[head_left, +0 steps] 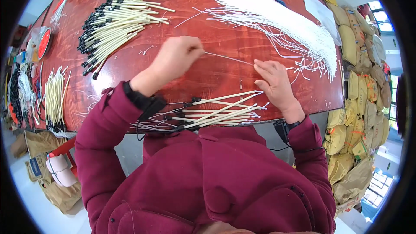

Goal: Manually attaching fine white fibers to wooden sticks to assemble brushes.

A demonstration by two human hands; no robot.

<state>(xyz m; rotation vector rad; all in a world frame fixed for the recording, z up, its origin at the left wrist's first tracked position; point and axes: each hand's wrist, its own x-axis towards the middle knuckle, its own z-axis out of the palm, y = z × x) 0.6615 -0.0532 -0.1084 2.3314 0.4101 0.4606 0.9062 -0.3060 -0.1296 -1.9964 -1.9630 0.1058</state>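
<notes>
My left hand (175,58) is closed around one end of a thin white wire (227,58) that stretches right across the red-brown table (208,78). My right hand (274,82) pinches the wire's other end with its fingertips, the remaining fingers spread on the table. Just below both hands, at the table's near edge, lies a small bundle of cream tubes with black ends and white wires (216,112). A big heap of white wires (281,21) lies beyond my right hand. A pile of cream tubes with black tips (117,21) lies beyond my left hand.
Another bunch of cream tubes (55,97) and dark and white wire bundles (19,91) sit at the far left of the table near a round red-lidded tin (43,43). Stacked yellow-brown sacks (359,86) stand at the right. Brown paper bags (47,169) lie on the floor at lower left.
</notes>
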